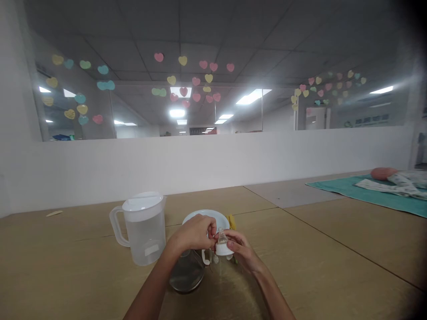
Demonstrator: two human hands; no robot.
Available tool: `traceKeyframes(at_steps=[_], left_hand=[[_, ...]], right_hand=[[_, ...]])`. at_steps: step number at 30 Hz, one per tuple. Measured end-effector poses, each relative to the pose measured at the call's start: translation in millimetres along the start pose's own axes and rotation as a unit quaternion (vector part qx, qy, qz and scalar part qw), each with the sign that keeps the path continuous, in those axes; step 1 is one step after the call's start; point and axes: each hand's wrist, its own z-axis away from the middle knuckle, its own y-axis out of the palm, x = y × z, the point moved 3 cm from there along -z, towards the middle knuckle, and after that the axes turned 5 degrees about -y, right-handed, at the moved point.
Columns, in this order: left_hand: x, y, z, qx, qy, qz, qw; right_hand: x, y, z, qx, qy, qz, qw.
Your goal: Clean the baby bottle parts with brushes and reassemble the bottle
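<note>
Both my hands meet over a small baby bottle top (223,246), a white ring with a clear teat. My left hand (192,234) curls its fingers round the teat side from the left. My right hand (240,249) grips the white ring from the right and below. White handles (206,258) hang under the ring. A clear round bottle or jar (187,272) stands on the table just below my left wrist. Behind my hands lies a white plate (207,217) with something yellow (231,221) at its right edge.
A translucent pitcher with a white lid (142,227) stands to the left of my hands on the wooden table (333,249). Far right lies a teal mat (367,191) with patterned cloth and a pink object (383,173). A white partition wall runs behind the table.
</note>
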Motion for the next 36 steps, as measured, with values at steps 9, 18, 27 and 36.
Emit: traceKeyframes(at_steps=[9,18,27,36], left_hand=[[4,8.0,-4,0.001,0.0,-0.02,1.0],[-17,-3.3,1,-0.05,0.086,0.076,0.992],[-43,2.7,5,-0.051,0.156,0.069,0.984],[-47,6.7,5,-0.081,0.181,0.044,0.979]], right_hand=[[-1,-4,2,-0.03,-0.001,-0.024,0.999],[4,-10,3,-0.077,-0.008,-0.211,0.974],[-9,-21,9,-0.08,0.023,-0.285,0.955],[-3,-10,10,-0.046,0.027,-0.286,0.957]])
